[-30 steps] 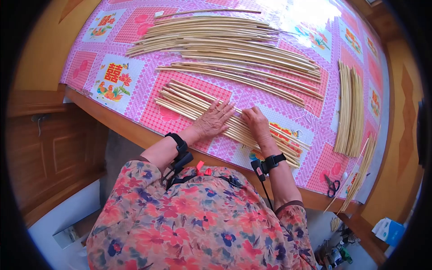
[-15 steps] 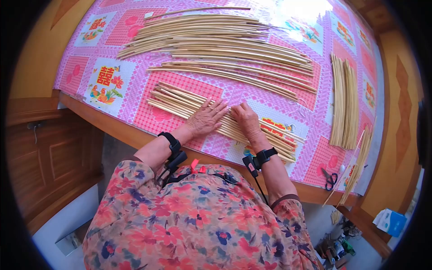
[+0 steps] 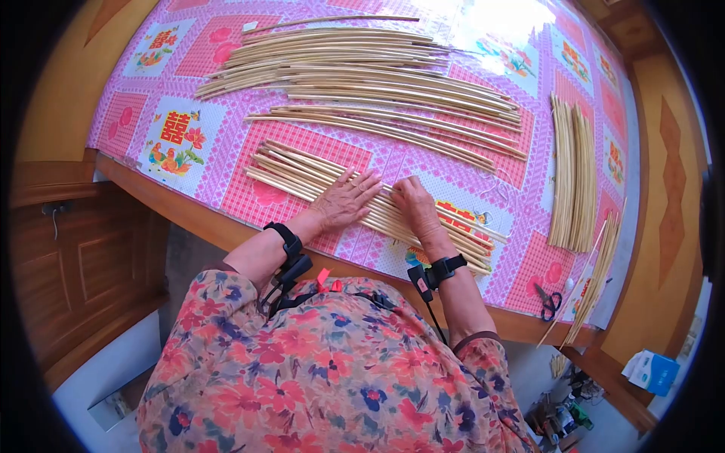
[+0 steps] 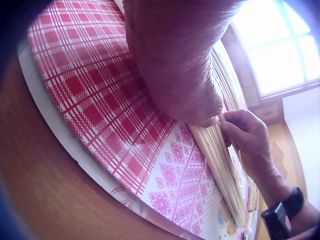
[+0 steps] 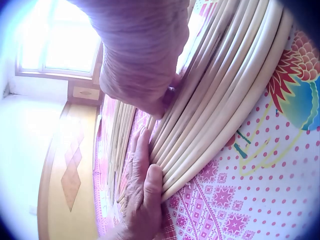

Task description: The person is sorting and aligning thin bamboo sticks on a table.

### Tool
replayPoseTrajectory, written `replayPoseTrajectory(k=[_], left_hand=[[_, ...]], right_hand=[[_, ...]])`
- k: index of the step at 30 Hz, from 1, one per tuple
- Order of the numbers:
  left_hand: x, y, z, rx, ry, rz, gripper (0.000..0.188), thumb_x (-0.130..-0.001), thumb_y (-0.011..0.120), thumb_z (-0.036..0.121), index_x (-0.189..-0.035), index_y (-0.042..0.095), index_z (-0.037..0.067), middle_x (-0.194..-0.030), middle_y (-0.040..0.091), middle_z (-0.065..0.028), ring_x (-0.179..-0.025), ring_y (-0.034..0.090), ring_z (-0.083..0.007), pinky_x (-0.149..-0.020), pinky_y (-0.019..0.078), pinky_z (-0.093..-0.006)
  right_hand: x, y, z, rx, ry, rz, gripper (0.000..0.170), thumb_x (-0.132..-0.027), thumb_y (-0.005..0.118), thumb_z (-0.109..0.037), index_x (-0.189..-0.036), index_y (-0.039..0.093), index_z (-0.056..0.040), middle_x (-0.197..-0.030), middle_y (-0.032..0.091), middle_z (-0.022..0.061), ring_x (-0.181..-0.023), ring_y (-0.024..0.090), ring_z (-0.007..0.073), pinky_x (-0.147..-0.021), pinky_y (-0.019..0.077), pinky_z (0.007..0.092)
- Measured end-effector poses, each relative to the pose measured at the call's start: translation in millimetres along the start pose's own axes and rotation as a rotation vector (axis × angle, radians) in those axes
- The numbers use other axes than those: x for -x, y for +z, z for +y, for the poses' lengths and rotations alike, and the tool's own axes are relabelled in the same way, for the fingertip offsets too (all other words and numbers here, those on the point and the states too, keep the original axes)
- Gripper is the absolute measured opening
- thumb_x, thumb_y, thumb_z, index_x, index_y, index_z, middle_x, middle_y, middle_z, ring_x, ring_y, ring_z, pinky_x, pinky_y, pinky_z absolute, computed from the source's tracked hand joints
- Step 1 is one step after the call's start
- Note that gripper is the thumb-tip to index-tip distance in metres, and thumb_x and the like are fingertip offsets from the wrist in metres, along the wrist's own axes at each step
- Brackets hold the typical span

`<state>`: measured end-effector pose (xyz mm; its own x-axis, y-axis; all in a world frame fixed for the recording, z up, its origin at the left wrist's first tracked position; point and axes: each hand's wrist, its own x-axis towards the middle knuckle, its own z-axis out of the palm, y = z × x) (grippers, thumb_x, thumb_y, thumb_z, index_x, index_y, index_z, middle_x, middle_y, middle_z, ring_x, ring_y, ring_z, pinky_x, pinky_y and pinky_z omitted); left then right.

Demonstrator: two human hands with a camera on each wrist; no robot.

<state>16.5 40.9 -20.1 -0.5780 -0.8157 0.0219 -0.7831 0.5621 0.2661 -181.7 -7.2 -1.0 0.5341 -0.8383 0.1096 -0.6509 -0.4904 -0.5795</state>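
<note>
A flat row of pale, slender stalks (image 3: 291,179) lies side by side near the table's front edge. My left hand (image 3: 344,202) rests across the middle of this row, its fingers extended over the stalks. Just to its right, my right hand (image 3: 415,210) bends over the row's far side. Seen from the left wrist, the right thumb and forefinger (image 4: 235,127) pinch a stalk at that far edge. The right wrist view shows the stalks (image 5: 220,95) lying close together, with the left thumb (image 5: 153,182) against the nearest one.
Behind the row is a wide spread of stalks (image 3: 340,57). Two upright-lying bundles (image 3: 572,181) are at the right, with a looser bundle (image 3: 596,283) and scissors (image 3: 547,303) near the front right corner. A patterned cloth (image 3: 249,162) covers the table.
The camera view has shifted slightly, so the table things appear a little further left. Both hands stay on the same row, with the right fingers only slightly moved.
</note>
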Motion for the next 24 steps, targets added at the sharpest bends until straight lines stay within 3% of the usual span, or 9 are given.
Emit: replayPoseTrajectory(k=[6, 10, 11, 14, 16, 18, 20, 22, 24], left_hand=[[-1, -5, 3, 0.038, -0.027, -0.043, 0.058, -0.084, 0.043, 0.034, -0.133, 0.026, 0.009, -0.141, 0.019, -0.0081, -0.131, 0.014, -0.0217, -0.107, 0.0054, -0.0406], [-13, -17, 3, 0.041, -0.048, 0.021, 0.054, -0.081, 0.052, 0.030, -0.127, 0.035, 0.008, -0.133, 0.033, -0.0098, -0.126, 0.026, -0.0236, -0.105, 0.0103, -0.0437], [-18, -21, 2, 0.081, -0.041, 0.117, 0.047, -0.080, 0.055, 0.027, -0.121, 0.042, 0.008, -0.123, 0.043, -0.0101, -0.120, 0.036, -0.0244, -0.102, 0.0165, -0.0466], [-42, -42, -4, 0.219, -0.024, 0.058, 0.037, -0.080, 0.054, 0.029, -0.110, 0.049, 0.008, -0.114, 0.050, -0.0084, -0.110, 0.044, -0.0233, -0.095, 0.0232, -0.0462], [-56, -54, -10, 0.243, 0.057, 0.099, 0.028, -0.081, 0.053, 0.028, -0.100, 0.053, 0.007, -0.094, 0.059, -0.0085, -0.091, 0.054, -0.0258, -0.082, 0.0352, -0.0450], [-70, -67, -13, 0.515, -0.061, -0.330, 0.023, -0.083, 0.050, 0.025, -0.094, 0.055, 0.005, -0.076, 0.060, -0.0109, -0.075, 0.058, -0.0299, -0.068, 0.0424, -0.0429], [-77, -81, -13, 0.558, 0.002, -0.416, 0.025, -0.087, 0.046, 0.023, -0.094, 0.057, 0.002, -0.071, 0.060, -0.0100, -0.065, 0.059, -0.0226, -0.060, 0.0458, -0.0350], [-82, -94, -10, 1.011, -0.185, -0.612, 0.025, -0.089, 0.045, 0.024, -0.094, 0.056, 0.002, -0.071, 0.061, -0.0064, -0.060, 0.058, -0.0151, -0.057, 0.0471, -0.0305], [-84, -100, -5, 0.989, -0.138, -0.653, 0.027, -0.091, 0.043, 0.026, -0.095, 0.056, 0.002, -0.066, 0.058, -0.0029, -0.054, 0.054, -0.0100, -0.052, 0.0469, -0.0250]], right_hand=[[2, 3, 2, -0.056, -0.001, 0.054, 0.009, -0.074, 0.058, -0.010, -0.080, 0.052, -0.0071, -0.078, 0.049, 0.0106, -0.072, 0.054, 0.0295, -0.062, 0.0472, 0.0384], [2, -2, 2, -0.068, -0.014, 0.090, 0.009, -0.074, 0.058, -0.009, -0.079, 0.051, -0.0064, -0.078, 0.049, 0.0103, -0.071, 0.054, 0.0290, -0.061, 0.0469, 0.0377], [2, -5, 2, -0.065, -0.009, 0.095, 0.009, -0.074, 0.058, -0.009, -0.079, 0.051, -0.0064, -0.078, 0.049, 0.0103, -0.071, 0.054, 0.0290, -0.061, 0.0469, 0.0377], [-1, -17, -1, -0.063, -0.076, 0.120, 0.009, -0.074, 0.058, -0.008, -0.079, 0.051, -0.0060, -0.077, 0.049, 0.0101, -0.070, 0.054, 0.0281, -0.061, 0.0467, 0.0365], [-3, -28, -8, -0.036, -0.165, 0.109, 0.010, -0.074, 0.059, -0.007, -0.080, 0.050, -0.0056, -0.075, 0.049, 0.0099, -0.069, 0.054, 0.0270, -0.061, 0.0462, 0.0351], [-4, -40, -12, -0.007, -0.197, 0.114, 0.011, -0.074, 0.058, -0.007, -0.080, 0.050, -0.0054, -0.076, 0.049, 0.0098, -0.070, 0.054, 0.0267, -0.061, 0.0461, 0.0347], [-2, -53, -17, 0.020, -0.222, 0.112, 0.011, -0.073, 0.058, -0.007, -0.080, 0.050, -0.0051, -0.076, 0.049, 0.0098, -0.070, 0.054, 0.0263, -0.061, 0.0459, 0.0344], [-4, -64, -22, 0.015, -0.316, 0.092, 0.011, -0.072, 0.058, -0.006, -0.080, 0.049, -0.0046, -0.077, 0.050, 0.0097, -0.070, 0.054, 0.0259, -0.061, 0.0457, 0.0343], [-2, -68, -24, 0.045, -0.325, 0.093, 0.012, -0.071, 0.057, -0.006, -0.080, 0.049, -0.0045, -0.077, 0.051, 0.0098, -0.071, 0.054, 0.0255, -0.061, 0.0458, 0.0341]])
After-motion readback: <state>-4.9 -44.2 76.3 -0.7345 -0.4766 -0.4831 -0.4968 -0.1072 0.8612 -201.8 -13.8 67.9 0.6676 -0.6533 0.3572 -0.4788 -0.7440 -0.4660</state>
